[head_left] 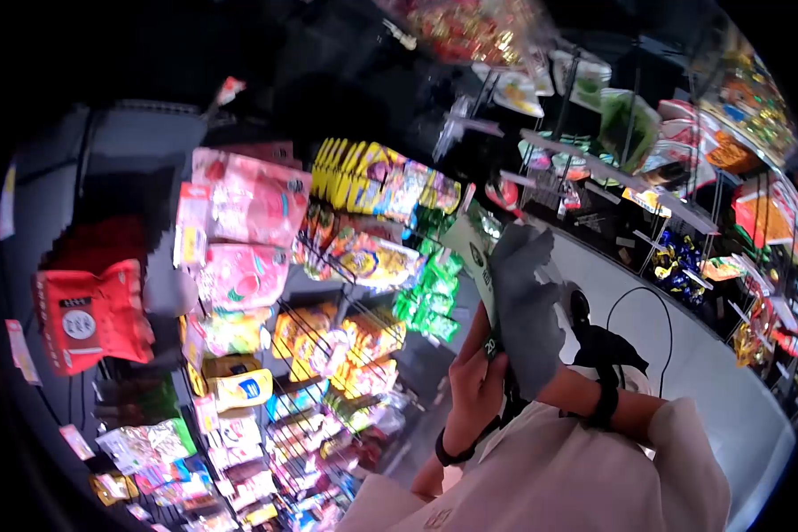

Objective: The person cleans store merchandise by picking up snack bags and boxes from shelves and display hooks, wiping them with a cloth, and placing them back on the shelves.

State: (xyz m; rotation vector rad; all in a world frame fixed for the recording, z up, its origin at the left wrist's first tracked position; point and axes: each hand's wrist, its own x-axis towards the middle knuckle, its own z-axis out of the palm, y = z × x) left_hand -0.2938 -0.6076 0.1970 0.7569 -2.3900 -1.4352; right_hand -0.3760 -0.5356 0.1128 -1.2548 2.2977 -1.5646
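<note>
My left hand [476, 381], with a dark band at its wrist, is closed at the lower end of a pale green and white packet [475, 253]. Beside its fingers, a dark part of the pack shows the digits "20". A flat grey shape with a ragged edge [528, 310] lies over the packet's right side; whether it is cloth or something else I cannot tell. From the right, my other forearm, with a black band, reaches to the bottom of this grey shape. The fingers of my right hand are hidden there.
On the left, racks hold a red snack bag [93, 315], pink pouches [253, 199], yellow packs [363, 177] and green packs [430, 293]. More bagged goods [629, 129] hang at upper right. Behind my hands runs a pale surface [683, 355] with a thin dark cable.
</note>
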